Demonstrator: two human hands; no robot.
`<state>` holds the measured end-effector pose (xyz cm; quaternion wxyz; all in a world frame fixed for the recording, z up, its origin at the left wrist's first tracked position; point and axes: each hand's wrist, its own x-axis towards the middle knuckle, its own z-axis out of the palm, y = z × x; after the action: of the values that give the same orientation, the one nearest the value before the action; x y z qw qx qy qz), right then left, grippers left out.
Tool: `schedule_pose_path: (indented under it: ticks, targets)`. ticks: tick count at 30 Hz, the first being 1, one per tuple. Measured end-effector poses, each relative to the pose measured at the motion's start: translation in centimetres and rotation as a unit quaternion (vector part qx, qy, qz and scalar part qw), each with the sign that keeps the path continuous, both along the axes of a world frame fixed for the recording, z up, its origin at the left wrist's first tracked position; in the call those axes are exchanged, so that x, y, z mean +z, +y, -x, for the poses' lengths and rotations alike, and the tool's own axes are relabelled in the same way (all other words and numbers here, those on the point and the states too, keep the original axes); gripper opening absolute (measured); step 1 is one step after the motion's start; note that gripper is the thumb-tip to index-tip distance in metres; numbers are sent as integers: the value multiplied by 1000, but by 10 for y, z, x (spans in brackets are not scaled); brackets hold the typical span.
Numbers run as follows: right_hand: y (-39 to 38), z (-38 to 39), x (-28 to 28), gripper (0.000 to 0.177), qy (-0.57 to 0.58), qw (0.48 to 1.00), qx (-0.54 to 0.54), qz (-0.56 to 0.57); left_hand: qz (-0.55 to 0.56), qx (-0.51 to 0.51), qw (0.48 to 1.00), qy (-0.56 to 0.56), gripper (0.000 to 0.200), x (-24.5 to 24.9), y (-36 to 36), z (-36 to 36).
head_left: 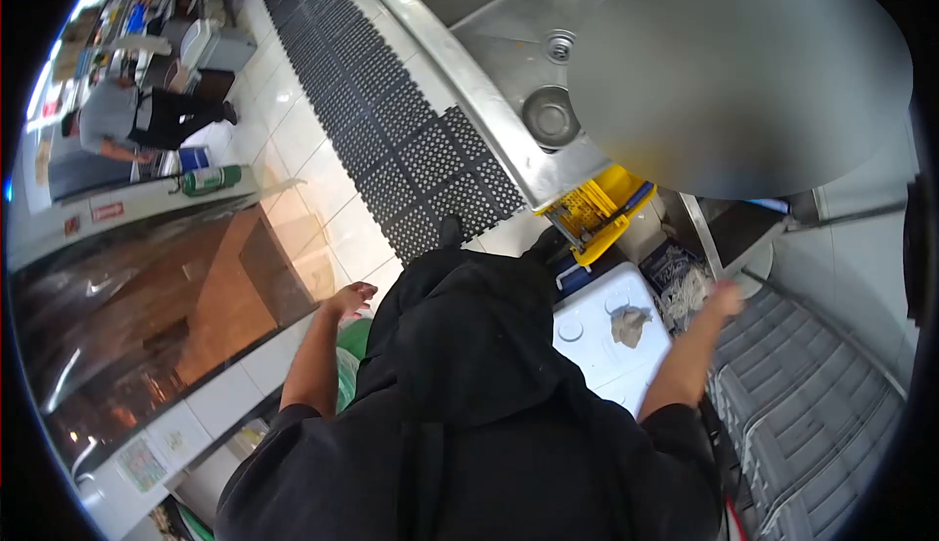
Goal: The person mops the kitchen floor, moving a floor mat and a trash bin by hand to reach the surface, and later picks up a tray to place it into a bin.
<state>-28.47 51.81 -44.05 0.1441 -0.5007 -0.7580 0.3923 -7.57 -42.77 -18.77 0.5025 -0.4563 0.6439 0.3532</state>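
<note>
My left hand [352, 299] is raised at the left of my body, above a green bin [351, 355]; its fingers are apart and nothing is in them. On the right, my right hand [724, 301] is blurred beside a metal frame [706, 238] and near a grey stringy mop head [685, 294]; its fingers cannot be made out. A white lid [597, 345] with a crumpled cloth [629, 326] on it lies between my body and my right arm.
A steel sink [489, 150] stands ahead, with a yellow mop bucket [621, 233] beside it. Black perforated mats [381, 120] cover part of the tiled floor. Grey crates [802, 404] stand at right. A person [117, 115] is at far left.
</note>
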Motion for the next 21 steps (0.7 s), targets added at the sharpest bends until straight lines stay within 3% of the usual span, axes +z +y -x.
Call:
schedule_pose_path:
  ticks: [1, 2, 3, 5, 6, 7, 8, 10, 11, 14, 15, 16, 17, 21]
  targets:
    - [-72, -28, -56, 32, -12, 986, -15, 163, 16, 23, 1000, 7, 47, -4, -2, -7]
    - [-145, -60, -110, 34, -6, 927, -52, 373, 33, 48, 998, 12, 45, -7, -3, -16]
    - [-210, -94, -175, 37, -1, 834, -74, 546, 50, 73, 996, 18, 44, -10, -8, -25]
    - [-411, -77, -78, 27, -178, 716, -29, 674, 34, 65, 996, 42, 41, -34, -32, -52]
    - [-507, -49, 14, 28, -242, 792, 127, 546, 26, 59, 996, 55, 40, -51, -48, -66]
    - [-570, -28, 59, 29, -276, 756, 257, 535, 44, 29, 993, 103, 37, -73, -62, -81]
    - [-616, -14, 88, 34, -308, 707, 380, 511, 42, 73, 992, 94, 43, -78, -69, -81]
    - [-693, 14, 129, 30, -264, 640, 586, 421, 46, 64, 992, 102, 50, -106, -99, -81]
    - [-721, 28, 136, 29, -242, 627, 637, 377, 47, 79, 988, 125, 51, -127, -119, -79]
    - [-785, 70, 146, 26, -232, 670, 611, 352, 82, 125, 974, 170, 55, -192, -167, -88]
    - [-796, 84, 138, 26, -242, 685, 601, 332, 86, 143, 967, 193, 56, -193, -183, -80]
    - [-797, 94, 122, 27, -253, 702, 588, 313, 41, 258, 940, 220, 53, -180, -197, -65]
    - [-796, 105, 108, 24, -284, 712, 561, 312, 40, 275, 941, 192, 48, -151, -215, -41]
    - [-803, 129, 105, 12, -377, 717, 492, 318, 66, 239, 928, 276, 48, -185, -284, -25]
